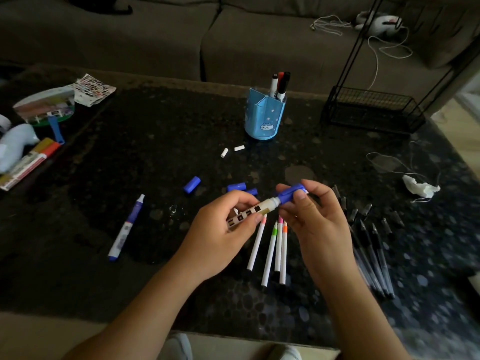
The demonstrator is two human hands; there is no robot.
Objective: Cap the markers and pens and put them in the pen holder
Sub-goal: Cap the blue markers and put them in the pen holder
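The left grip [220,232] was curled round the barrel of a marker [249,213], thumb and fingertips pinching its labelled white body near the middle. The right grip [315,219] pinched a blue cap [289,194] between thumb and forefinger at the marker's tip end. A band of pale neck showed between cap and barrel, so the cap looked only partly seated, and the capping push seemed to be the step in hand. Both grips were raised above the desk [155,152] and held nothing else.

The marker looked like light, rigid plastic with a smooth, rather slippery sleeve. A hold at mid-barrel, as the left grip had it, should resist a push along its length. The cap was short and hollow. It would be best taken by its sides near the closed end and pressed straight on, since a skewed push could crush the nib.

Well beyond both grips stood the pen holder [265,118], with a few capped markers [280,84] upright in a rear compartment. Just beyond the left grip lay loose blue caps [192,184]. Well to its left lay a blue marker [127,227] that appeared uncapped. Beneath the grips lay thin white pens [270,253] with coloured tips, and to the right of the right grip a row of black pens [374,255].
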